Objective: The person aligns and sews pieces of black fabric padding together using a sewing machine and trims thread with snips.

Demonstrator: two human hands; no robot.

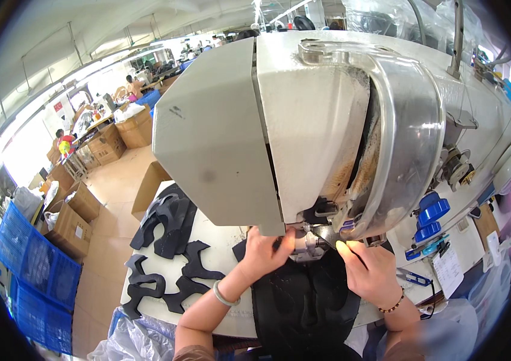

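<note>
Okay so the black panel [306, 304] sits under the head of this big sewing machine [219, 138], long axis running from the needle area pretty much straight back to the person, rounded end nearest them. Left hand [262, 251] is curled by the needle area, right hand [371, 271] has bunched fingertips just across; can't tell if either's actually gripping anything. Curvy black cutouts [174, 222] lie off left.

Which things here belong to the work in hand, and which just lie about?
Apparently in the work:
sewing machine
large black piece
probably the smaller black pieces on the table

Seemingly lying about:
paper sheet
cardboard boxes
blue crates
plastic bag
</note>
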